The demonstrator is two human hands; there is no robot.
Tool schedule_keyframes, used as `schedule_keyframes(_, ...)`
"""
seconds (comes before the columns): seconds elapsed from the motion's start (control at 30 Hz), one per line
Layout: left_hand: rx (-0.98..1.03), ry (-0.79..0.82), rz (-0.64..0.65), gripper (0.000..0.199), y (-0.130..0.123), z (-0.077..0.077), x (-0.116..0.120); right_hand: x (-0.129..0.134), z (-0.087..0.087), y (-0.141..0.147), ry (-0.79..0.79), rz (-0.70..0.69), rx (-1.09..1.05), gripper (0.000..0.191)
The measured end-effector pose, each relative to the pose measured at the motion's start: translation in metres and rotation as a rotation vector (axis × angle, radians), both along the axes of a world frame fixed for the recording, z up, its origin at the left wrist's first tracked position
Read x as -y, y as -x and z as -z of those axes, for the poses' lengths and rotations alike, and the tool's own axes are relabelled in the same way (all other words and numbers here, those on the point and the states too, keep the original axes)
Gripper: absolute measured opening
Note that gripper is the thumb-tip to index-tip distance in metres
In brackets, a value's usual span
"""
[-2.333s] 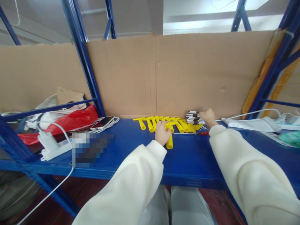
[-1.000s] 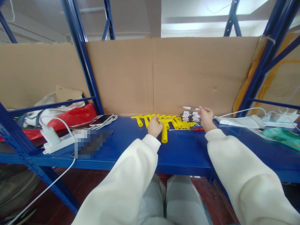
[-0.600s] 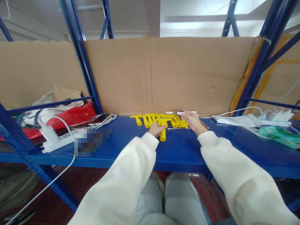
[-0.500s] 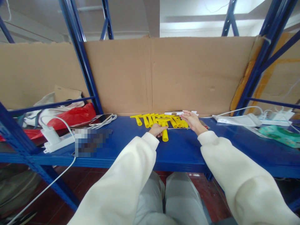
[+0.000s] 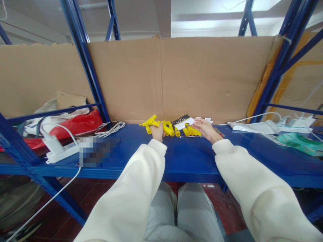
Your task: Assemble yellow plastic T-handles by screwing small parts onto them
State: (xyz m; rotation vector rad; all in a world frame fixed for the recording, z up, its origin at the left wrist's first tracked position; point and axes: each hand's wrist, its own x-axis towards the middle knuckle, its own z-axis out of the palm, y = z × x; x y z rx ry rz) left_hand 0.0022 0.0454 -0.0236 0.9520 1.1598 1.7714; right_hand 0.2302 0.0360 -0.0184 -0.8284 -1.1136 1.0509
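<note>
Head view: left hand [image 5: 157, 131] fingers clamped on yellow T-piece [image 5: 150, 120], now swung to 11 o'clock; right hand [image 5: 205, 128] fingers clamped on black-and-white card [image 5: 182, 122] at 10 o'clock—previously edge-on, broad face now visible.

Yellow T-shaped piece [image 5: 150, 120] held tilted; flat black-and-white packet [image 5: 182, 122] slants over yellow tubes [image 5: 186, 131]

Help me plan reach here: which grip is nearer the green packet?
Right. The right grip, holding a card, is left of the green packet; the left grip, on a yellow piece, is farther left.
</note>
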Motion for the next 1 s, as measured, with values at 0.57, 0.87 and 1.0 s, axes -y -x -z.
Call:
schedule_keyframes(0.57,0.055,0.038,0.174,0.039,-0.003,-0.001,0.001,0.012,-0.002,0.017,0.036,-0.201,0.029,0.025)
schedule_keyframes(0.87,0.14,0.035,0.282,0.034,-0.007,0.001,0.002,0.015,-0.002,0.017,0.027,-0.26,0.083,0.023)
schedule_keyframes(1.0,0.207,0.082,0.289,0.028,-0.008,0.001,0.002,0.012,0.001,0.015,0.032,-0.3,0.111,0.027)
